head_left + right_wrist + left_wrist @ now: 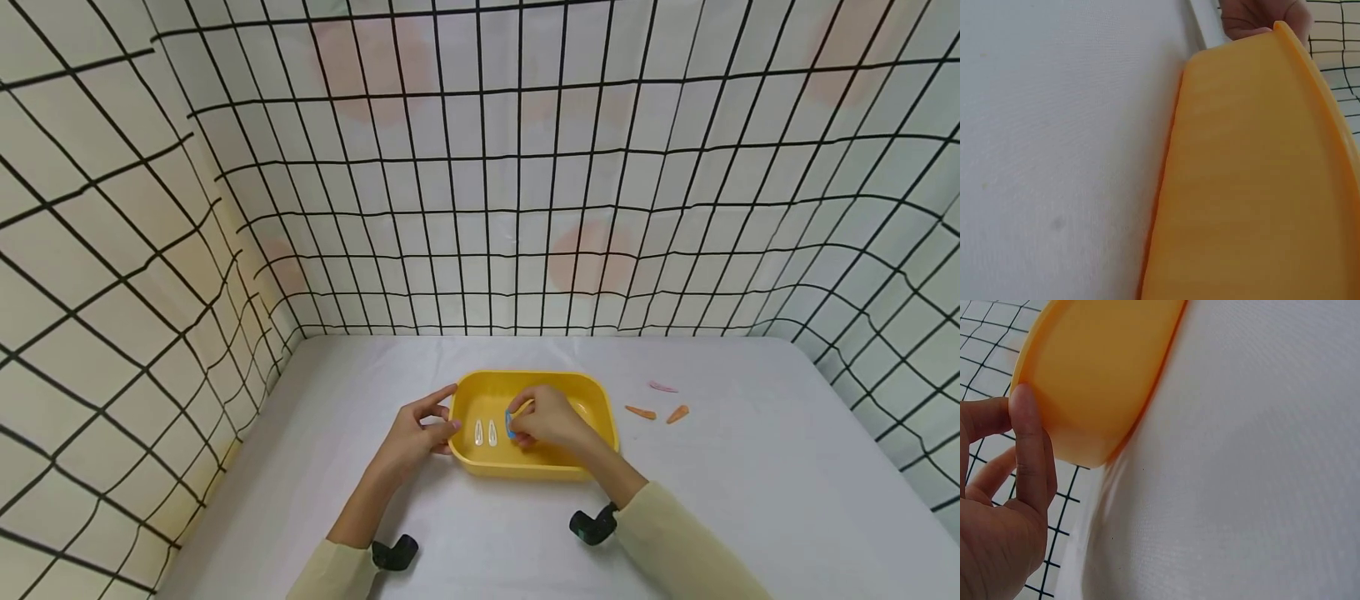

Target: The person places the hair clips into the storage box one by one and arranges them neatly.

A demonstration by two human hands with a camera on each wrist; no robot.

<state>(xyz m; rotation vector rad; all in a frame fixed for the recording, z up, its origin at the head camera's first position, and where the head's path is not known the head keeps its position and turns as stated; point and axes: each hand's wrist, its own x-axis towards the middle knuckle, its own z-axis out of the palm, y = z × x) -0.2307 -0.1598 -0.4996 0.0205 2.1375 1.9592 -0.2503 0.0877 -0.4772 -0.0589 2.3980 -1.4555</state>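
A yellow tray (525,472) lies on the white cloth, and my left hand (408,433) holds its left end, the thumb at the rim. The left wrist view shows that thumb pressed against the tray's outer wall (1104,375). Inside the tray, my right hand (553,417) pinches a blue hair clip (509,424) between thumb and fingers. Left of it, two white hair clips (478,432) lie side by side in the tray. The right wrist view has mostly the tray's side wall (1241,181); the right hand's fingers and the blue clip are hidden there.
Right of the tray, two orange hair clips (641,412) and a pink hair clip (663,387) lie on the white-covered table (750,467). Black wire grid panels (517,183) with white sheeting behind them stand along the back and both sides.
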